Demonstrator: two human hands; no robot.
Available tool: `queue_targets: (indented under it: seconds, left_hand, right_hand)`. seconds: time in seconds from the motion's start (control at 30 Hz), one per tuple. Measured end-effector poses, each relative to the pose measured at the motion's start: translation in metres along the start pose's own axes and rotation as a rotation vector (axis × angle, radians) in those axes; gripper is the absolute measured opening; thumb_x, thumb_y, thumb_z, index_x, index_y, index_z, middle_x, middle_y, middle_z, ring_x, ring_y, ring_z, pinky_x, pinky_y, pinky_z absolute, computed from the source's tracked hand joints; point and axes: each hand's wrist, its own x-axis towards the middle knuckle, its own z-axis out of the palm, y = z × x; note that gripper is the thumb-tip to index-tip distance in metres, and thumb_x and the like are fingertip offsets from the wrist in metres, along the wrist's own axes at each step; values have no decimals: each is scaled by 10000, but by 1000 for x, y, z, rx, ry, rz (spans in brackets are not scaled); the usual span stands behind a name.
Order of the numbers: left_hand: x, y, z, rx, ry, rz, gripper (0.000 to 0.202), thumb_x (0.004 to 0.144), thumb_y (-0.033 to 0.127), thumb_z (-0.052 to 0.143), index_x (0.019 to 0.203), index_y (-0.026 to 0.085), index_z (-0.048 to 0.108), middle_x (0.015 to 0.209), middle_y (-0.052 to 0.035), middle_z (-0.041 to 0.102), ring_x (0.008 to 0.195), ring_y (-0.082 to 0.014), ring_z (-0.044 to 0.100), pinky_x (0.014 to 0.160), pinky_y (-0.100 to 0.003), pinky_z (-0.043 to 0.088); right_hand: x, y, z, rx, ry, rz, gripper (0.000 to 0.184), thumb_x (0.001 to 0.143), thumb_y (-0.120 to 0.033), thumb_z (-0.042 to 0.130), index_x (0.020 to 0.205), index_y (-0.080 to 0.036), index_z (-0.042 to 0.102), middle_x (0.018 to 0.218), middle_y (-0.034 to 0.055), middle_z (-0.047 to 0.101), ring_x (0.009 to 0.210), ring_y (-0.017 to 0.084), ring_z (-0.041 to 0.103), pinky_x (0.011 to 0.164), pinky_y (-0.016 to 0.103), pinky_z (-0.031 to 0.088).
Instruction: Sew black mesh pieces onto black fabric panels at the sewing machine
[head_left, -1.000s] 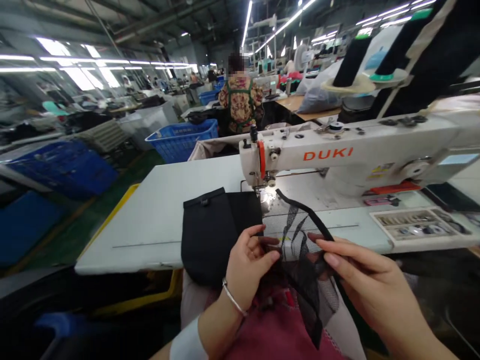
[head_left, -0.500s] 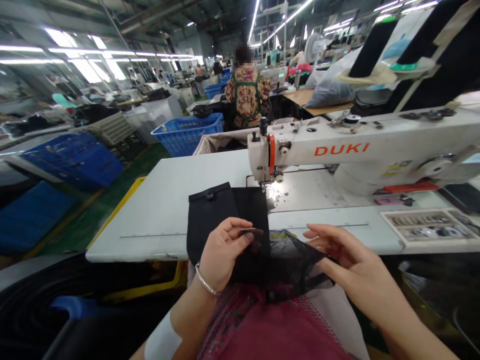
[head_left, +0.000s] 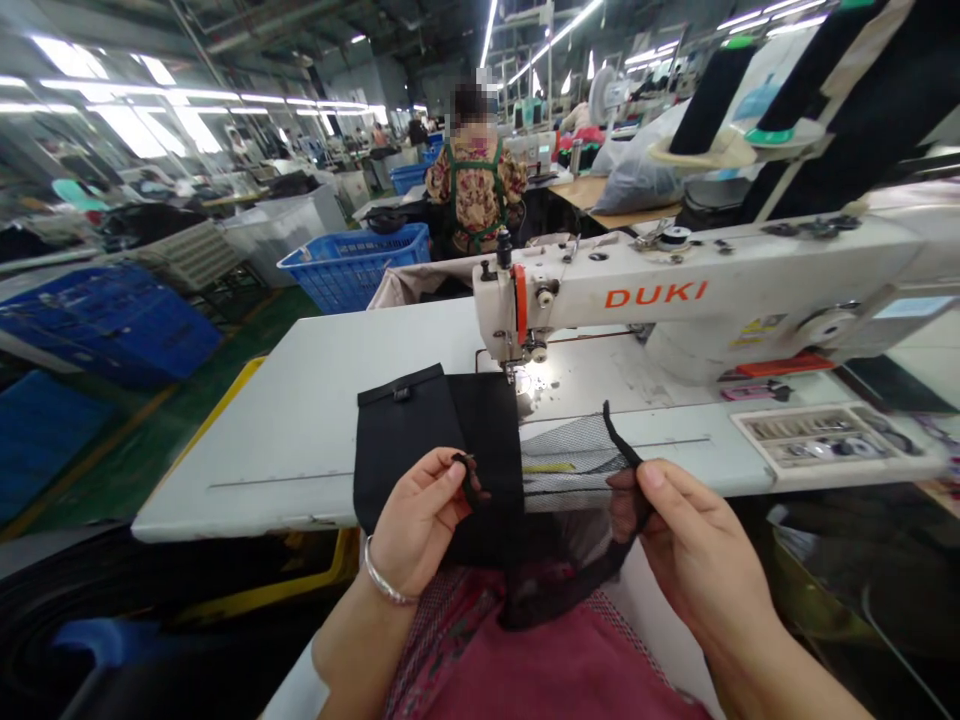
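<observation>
The left hand [head_left: 424, 515] pinched a dark edge of the mesh [head_left: 581, 445] between thumb and curled fingers; the right hand [head_left: 694, 525] pinched its bound edge, fingers showing through behind. The mesh spanned the hands at the table's [head_left: 292, 410] near edge, long axis left to right, its right-hand corner pointing away, toward the machine [head_left: 581, 290].

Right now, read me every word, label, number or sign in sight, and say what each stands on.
"DUKI": orange letters on the sewing machine.
Yellow sticker on the machine: too small to read.
Pale screen at the right: nothing legible.
No other text is readable.
</observation>
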Motion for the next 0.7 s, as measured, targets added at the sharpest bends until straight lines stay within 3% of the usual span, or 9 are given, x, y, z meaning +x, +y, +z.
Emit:
queue_targets:
  seconds: [0.23, 0.43, 0.57, 0.7]
  left_hand:
    - [1, 11, 5, 110, 30, 41, 279, 761, 347, 763, 865, 122, 633, 717, -4, 556, 635, -100, 524, 623, -220, 523]
    - [1, 8, 5, 127, 110, 142, 280, 787, 368, 745, 882, 133, 626, 722, 6, 561, 638, -82, 510, 592, -169, 480]
    - [-2, 6, 2, 116, 51, 50, 323, 795, 394, 735, 970, 147, 620, 830, -42, 639, 747, -145, 603, 668, -255, 540]
    - [-3, 3, -3, 68, 96, 12, 289, 709, 311, 817, 809, 134, 612, 779, -16, 631, 678, -111, 589, 632, -216, 517]
  right_hand:
    - [4, -2, 1, -90, -142, 55, 189, 804, -376, 706, 860, -203, 658, 657, -5, 587, 595, 141, 539, 573, 277, 437]
    - [1, 0, 8, -12, -183, 70, 163, 867, -341, 642, 804, -191, 631, 716, 0, 577, 652, 127, 508, 617, 263, 414]
    - [0, 1, 12, 48, -151, 77, 161, 868, -345, 636, 809, -196, 625, 735, 5, 570, 660, 130, 504, 615, 260, 415]
    - [0, -2, 18, 102, -132, 120, 200, 856, -367, 641, 760, -199, 591, 699, 2, 559, 630, 134, 502, 594, 261, 419]
